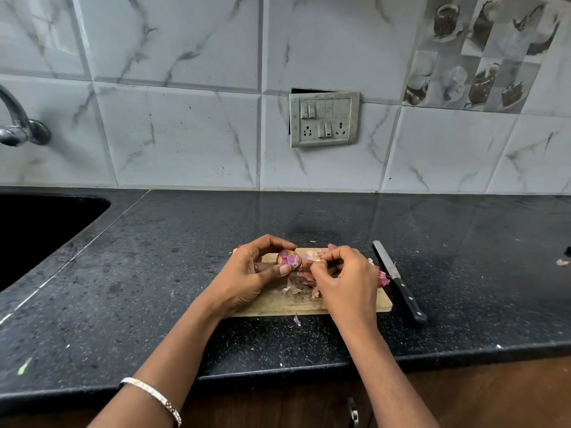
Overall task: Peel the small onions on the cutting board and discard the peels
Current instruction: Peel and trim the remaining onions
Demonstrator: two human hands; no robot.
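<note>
— Backdrop?

— Grey marbled wall tiles (185, 134), with a switch plate (324, 118) set into them. At far left a metal tap (18, 125) above a dark sink (37, 230). Below all that, a black speckled table (154, 273).

— On the table?

— A wooden cutting board (278, 304), flat, near the front edge. Just beside its right side, a black-handled knife (398, 282), blade pointing toward the wall.

— And the onion?

— One small onion (290, 259) over the far left part of the board. Partly peeled: purple patches on paler flesh.

— Held how?

— Gripped by the left grip (256, 273), thumb in front, fingers curled over the top and back.

— Right grip?

— Right grip (346, 279) closed in a pinch on a peel strip (310, 264), touching the onion's right side. Knuckles toward the camera, remaining fingers curled in.

— Peels?

— Loose peels (298, 287) heaped on the board under and between both hands. More reddish bits at the board's right edge, next to the knife blade. One purple scrap (297, 320) on the table just in front of the board. Another pink scrap (561, 262) well apart at far right.

— Anything worn?

— A ring (255, 267) on a left finger, a pale bangle (154, 396) on the left forearm.
</note>
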